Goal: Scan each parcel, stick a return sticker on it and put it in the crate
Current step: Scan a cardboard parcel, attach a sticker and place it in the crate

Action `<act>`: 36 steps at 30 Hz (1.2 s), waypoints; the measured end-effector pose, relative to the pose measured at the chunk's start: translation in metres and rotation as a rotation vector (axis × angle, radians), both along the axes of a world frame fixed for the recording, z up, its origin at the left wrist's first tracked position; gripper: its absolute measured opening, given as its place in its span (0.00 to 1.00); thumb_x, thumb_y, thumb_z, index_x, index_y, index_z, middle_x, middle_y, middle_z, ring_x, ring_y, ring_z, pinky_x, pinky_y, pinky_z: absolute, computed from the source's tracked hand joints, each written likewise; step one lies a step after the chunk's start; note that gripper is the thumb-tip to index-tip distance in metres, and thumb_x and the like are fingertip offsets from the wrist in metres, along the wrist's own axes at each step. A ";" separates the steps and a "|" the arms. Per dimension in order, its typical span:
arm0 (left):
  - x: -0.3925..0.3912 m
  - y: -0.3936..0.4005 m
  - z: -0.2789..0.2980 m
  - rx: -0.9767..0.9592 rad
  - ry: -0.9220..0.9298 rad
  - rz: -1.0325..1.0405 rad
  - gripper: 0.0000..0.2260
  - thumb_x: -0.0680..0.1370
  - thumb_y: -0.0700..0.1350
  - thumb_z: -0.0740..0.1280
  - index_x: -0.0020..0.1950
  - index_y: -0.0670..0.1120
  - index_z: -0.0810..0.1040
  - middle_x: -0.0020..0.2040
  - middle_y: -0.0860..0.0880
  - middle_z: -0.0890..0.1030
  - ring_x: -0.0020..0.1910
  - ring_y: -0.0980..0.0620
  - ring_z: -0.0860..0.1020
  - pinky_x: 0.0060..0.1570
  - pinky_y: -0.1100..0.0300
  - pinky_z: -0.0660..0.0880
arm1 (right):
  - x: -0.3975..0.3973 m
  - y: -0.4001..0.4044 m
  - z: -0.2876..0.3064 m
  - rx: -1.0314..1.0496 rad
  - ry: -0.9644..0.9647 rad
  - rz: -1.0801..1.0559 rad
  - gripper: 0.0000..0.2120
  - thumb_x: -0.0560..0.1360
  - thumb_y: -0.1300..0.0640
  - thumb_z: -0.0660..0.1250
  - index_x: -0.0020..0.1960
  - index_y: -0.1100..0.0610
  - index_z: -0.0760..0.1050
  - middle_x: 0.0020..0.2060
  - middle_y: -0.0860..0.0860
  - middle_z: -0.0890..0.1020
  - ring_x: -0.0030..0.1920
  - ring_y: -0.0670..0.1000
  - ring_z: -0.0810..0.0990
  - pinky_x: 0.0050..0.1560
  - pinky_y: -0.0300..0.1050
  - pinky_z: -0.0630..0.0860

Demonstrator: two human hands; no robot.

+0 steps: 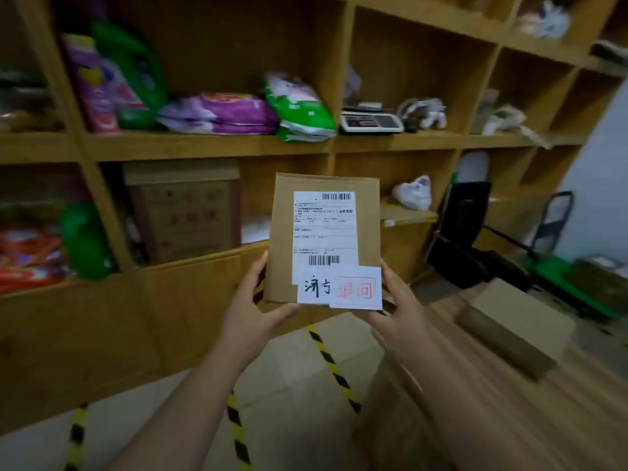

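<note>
Brown cardboard parcel (323, 232) is held upright in mid-air before wooden shelving (210, 146), its shipping label (324, 232) and red-stamped return sticker (356, 287) facing the camera. Left hand (253, 309) grips its lower left edge, thumb under the bottom; right hand (399, 309) clasps the lower right corner. Beyond the right fingers lies a wooden table (509, 402); striped tape (331, 363) marks the floor below.

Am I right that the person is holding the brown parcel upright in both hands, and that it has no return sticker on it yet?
Not quite. In the head view the left hand and right hand do hold the brown parcel upright, but a red-stamped return sticker is already on its lower edge, beside a handwritten white label below the shipping label.
</note>
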State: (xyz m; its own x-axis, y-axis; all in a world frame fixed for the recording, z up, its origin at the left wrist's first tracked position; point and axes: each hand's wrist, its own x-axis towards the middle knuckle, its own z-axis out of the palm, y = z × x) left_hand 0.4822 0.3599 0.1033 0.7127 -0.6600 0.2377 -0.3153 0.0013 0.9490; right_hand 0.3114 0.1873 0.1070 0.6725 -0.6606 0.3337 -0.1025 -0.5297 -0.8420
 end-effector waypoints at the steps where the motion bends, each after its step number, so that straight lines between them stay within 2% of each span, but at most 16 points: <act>1: 0.020 0.024 -0.004 0.006 -0.003 0.074 0.42 0.69 0.46 0.78 0.75 0.66 0.58 0.69 0.65 0.67 0.68 0.59 0.67 0.64 0.55 0.69 | 0.032 0.013 -0.003 0.008 0.013 0.082 0.38 0.72 0.57 0.76 0.76 0.43 0.62 0.66 0.40 0.75 0.64 0.38 0.73 0.61 0.41 0.76; 4: 0.071 0.098 -0.019 0.040 0.007 0.288 0.42 0.70 0.46 0.78 0.76 0.65 0.57 0.67 0.70 0.66 0.67 0.63 0.68 0.66 0.57 0.69 | 0.124 0.056 -0.018 0.058 0.042 0.319 0.38 0.72 0.55 0.76 0.75 0.41 0.62 0.66 0.38 0.74 0.65 0.39 0.73 0.63 0.44 0.76; 7: 0.112 0.172 -0.030 0.057 0.000 0.506 0.41 0.70 0.46 0.77 0.76 0.64 0.58 0.63 0.76 0.64 0.62 0.71 0.68 0.61 0.70 0.67 | 0.214 0.108 -0.031 0.085 0.069 0.506 0.39 0.70 0.54 0.77 0.74 0.38 0.63 0.65 0.35 0.74 0.64 0.35 0.72 0.62 0.42 0.75; 10: 0.143 0.233 -0.034 0.095 -0.011 0.721 0.41 0.71 0.46 0.77 0.76 0.63 0.57 0.62 0.77 0.62 0.63 0.69 0.66 0.57 0.78 0.64 | 0.297 0.162 -0.045 0.084 0.084 0.702 0.38 0.70 0.54 0.78 0.74 0.39 0.64 0.65 0.36 0.74 0.64 0.35 0.71 0.60 0.36 0.71; 11: 0.151 0.252 -0.035 0.101 -0.003 0.790 0.41 0.71 0.47 0.77 0.76 0.63 0.56 0.63 0.76 0.62 0.65 0.67 0.66 0.61 0.75 0.66 | 0.323 0.181 -0.046 0.094 0.088 0.766 0.38 0.69 0.55 0.78 0.73 0.38 0.65 0.65 0.37 0.73 0.63 0.35 0.71 0.59 0.35 0.71; 13: 0.164 0.289 -0.039 0.098 0.028 0.907 0.42 0.71 0.48 0.77 0.75 0.65 0.55 0.66 0.73 0.64 0.68 0.61 0.67 0.68 0.58 0.70 | 0.368 0.219 -0.046 0.117 0.088 0.901 0.38 0.69 0.56 0.78 0.69 0.34 0.64 0.63 0.35 0.72 0.62 0.33 0.71 0.58 0.31 0.71; 15: 0.174 0.320 -0.043 0.110 0.052 0.991 0.40 0.70 0.52 0.77 0.74 0.66 0.56 0.68 0.70 0.66 0.69 0.58 0.69 0.66 0.48 0.73 | 0.405 0.254 -0.048 0.134 0.100 1.047 0.37 0.69 0.58 0.78 0.67 0.32 0.63 0.61 0.31 0.71 0.59 0.27 0.71 0.58 0.28 0.71; 17: 0.180 0.347 -0.048 0.110 0.077 1.085 0.41 0.69 0.52 0.78 0.76 0.64 0.58 0.69 0.66 0.69 0.68 0.56 0.72 0.62 0.45 0.75 | 0.436 0.285 -0.057 0.127 0.148 1.173 0.37 0.70 0.56 0.78 0.72 0.37 0.65 0.63 0.34 0.72 0.62 0.31 0.72 0.62 0.34 0.72; 19: 0.181 0.369 -0.058 0.102 0.102 1.183 0.42 0.69 0.51 0.78 0.76 0.63 0.59 0.69 0.63 0.71 0.66 0.56 0.73 0.62 0.47 0.75 | 0.460 0.317 -0.070 0.106 0.190 1.283 0.37 0.69 0.53 0.78 0.73 0.41 0.65 0.65 0.35 0.71 0.63 0.33 0.71 0.63 0.36 0.72; 23: 0.177 0.410 -0.084 0.069 0.205 1.355 0.46 0.63 0.58 0.80 0.76 0.61 0.60 0.68 0.63 0.72 0.65 0.59 0.74 0.62 0.51 0.75 | 0.489 0.377 -0.094 0.114 0.292 1.440 0.32 0.70 0.56 0.77 0.66 0.36 0.68 0.64 0.36 0.71 0.58 0.23 0.67 0.52 0.23 0.68; 25: 0.181 0.433 -0.099 0.061 0.250 1.422 0.44 0.66 0.50 0.80 0.75 0.62 0.60 0.66 0.64 0.72 0.63 0.59 0.75 0.60 0.54 0.76 | 0.505 0.406 -0.105 0.118 0.339 1.503 0.31 0.70 0.56 0.77 0.62 0.31 0.67 0.61 0.30 0.69 0.58 0.23 0.67 0.52 0.25 0.69; 28: 0.196 0.464 -0.123 0.059 0.294 1.485 0.41 0.69 0.41 0.78 0.72 0.66 0.60 0.61 0.67 0.71 0.57 0.67 0.75 0.49 0.68 0.77 | 0.534 0.449 -0.126 0.100 0.415 1.573 0.35 0.69 0.51 0.78 0.67 0.31 0.64 0.61 0.25 0.66 0.61 0.27 0.67 0.56 0.29 0.67; 30: 0.208 0.485 -0.138 0.051 0.350 1.511 0.42 0.69 0.41 0.78 0.73 0.66 0.60 0.60 0.70 0.70 0.56 0.69 0.74 0.48 0.68 0.76 | 0.549 0.477 -0.137 0.098 0.467 1.592 0.36 0.68 0.48 0.77 0.71 0.34 0.64 0.63 0.26 0.68 0.62 0.30 0.69 0.57 0.31 0.69; 32: 0.220 0.504 -0.153 0.048 0.409 1.540 0.42 0.69 0.42 0.78 0.74 0.65 0.60 0.59 0.70 0.70 0.57 0.66 0.74 0.52 0.64 0.77 | 0.565 0.501 -0.151 0.090 0.507 1.612 0.31 0.70 0.47 0.74 0.70 0.38 0.67 0.62 0.30 0.73 0.61 0.33 0.72 0.56 0.34 0.74; 34: 0.233 0.518 -0.164 0.070 0.464 1.554 0.42 0.69 0.44 0.78 0.75 0.63 0.59 0.59 0.67 0.71 0.57 0.63 0.75 0.52 0.64 0.76 | 0.581 0.519 -0.166 0.069 0.562 1.599 0.28 0.74 0.50 0.73 0.71 0.40 0.68 0.62 0.35 0.74 0.61 0.34 0.73 0.59 0.39 0.75; 36: 0.246 0.530 -0.177 0.087 0.508 1.559 0.43 0.69 0.45 0.78 0.77 0.59 0.58 0.61 0.62 0.72 0.57 0.61 0.74 0.54 0.65 0.75 | 0.598 0.534 -0.183 0.040 0.609 1.586 0.26 0.76 0.51 0.71 0.71 0.40 0.67 0.62 0.35 0.74 0.61 0.32 0.72 0.60 0.39 0.74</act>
